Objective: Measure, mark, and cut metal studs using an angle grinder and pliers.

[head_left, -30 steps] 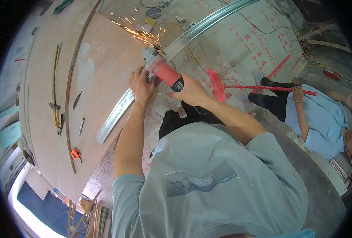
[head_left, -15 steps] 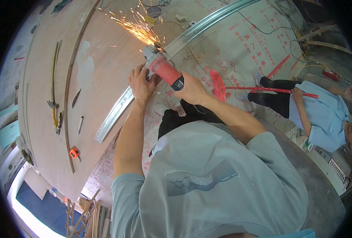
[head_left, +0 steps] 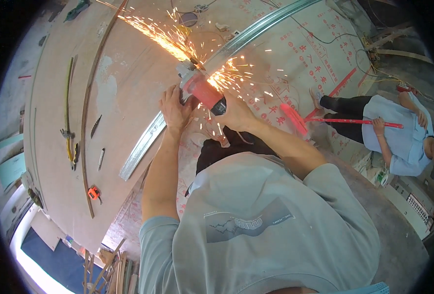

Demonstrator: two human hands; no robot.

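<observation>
Covering the floor: printed protective sheeting, with a large plywood board lying just left of the hands. Running diagonally under both hands, a long silver metal channel, one end reaching up and away past the fingers, the other trailing down toward the left forearm.

Gripping the red angle grinder: right hand closing around the dark rear handle, left hand wrapping the grey head end just beside it, fingers curled tight. Pressing onto the channel just above the left hand's fingertips, the disc end; the disc itself hiding behind glare. Spraying up and left from that spot across the plywood, a stream of orange sparks, with a smaller burst scattering above the right hand.

Lying well left of the left hand on the board: a yellow strip, a thin curved wooden strip, an orange tape measure.

Standing well right of the right hand, another person in a light blue shirt, holding a red-handled broom, its head resting on the sheeting.
</observation>
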